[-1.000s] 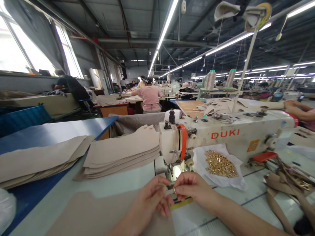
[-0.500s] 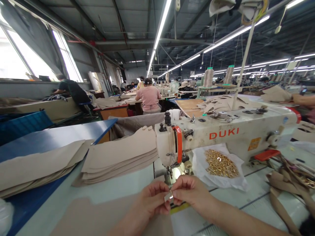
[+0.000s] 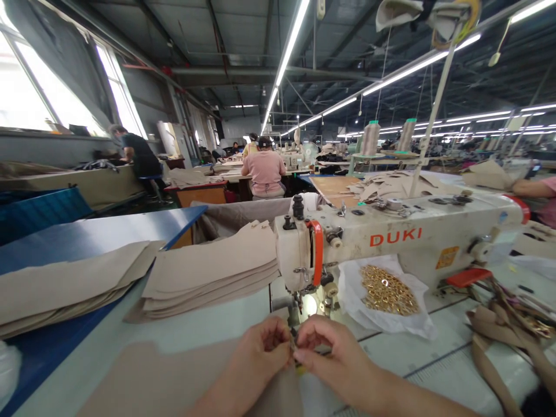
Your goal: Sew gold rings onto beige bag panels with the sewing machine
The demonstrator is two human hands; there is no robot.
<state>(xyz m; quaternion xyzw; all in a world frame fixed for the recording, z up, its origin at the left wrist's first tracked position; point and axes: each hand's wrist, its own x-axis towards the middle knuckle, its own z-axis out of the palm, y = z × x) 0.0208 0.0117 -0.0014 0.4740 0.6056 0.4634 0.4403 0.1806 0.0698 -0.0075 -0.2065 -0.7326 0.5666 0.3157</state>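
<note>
In front of the sewing machine needle, my left hand (image 3: 254,356) and my right hand (image 3: 336,356) meet fingertip to fingertip. Between them is a small fabric tab (image 3: 293,343), mostly covered by my fingers. My left thumb and index finger pinch it, and my right fingertips close on its other side. Its gold metal piece is hard to make out now. A beige fabric panel (image 3: 165,376) lies on the table under my left forearm. Just beyond my fingers is the lit needle area of the sewing machine (image 3: 339,243).
Gold metal rings (image 3: 386,289) lie on a white cloth (image 3: 351,289) at the machine's right. Stacked beige panels (image 3: 208,266) lie left of it, with more panels (image 3: 73,284) on a blue board. Fabric strips (image 3: 495,336) sit far right. Several people work beyond.
Both hands have shifted slightly left, and my right fingers have spread a little. The tab and its gold piece, plainly visible before, are now mostly hidden. The view has shifted slightly.
</note>
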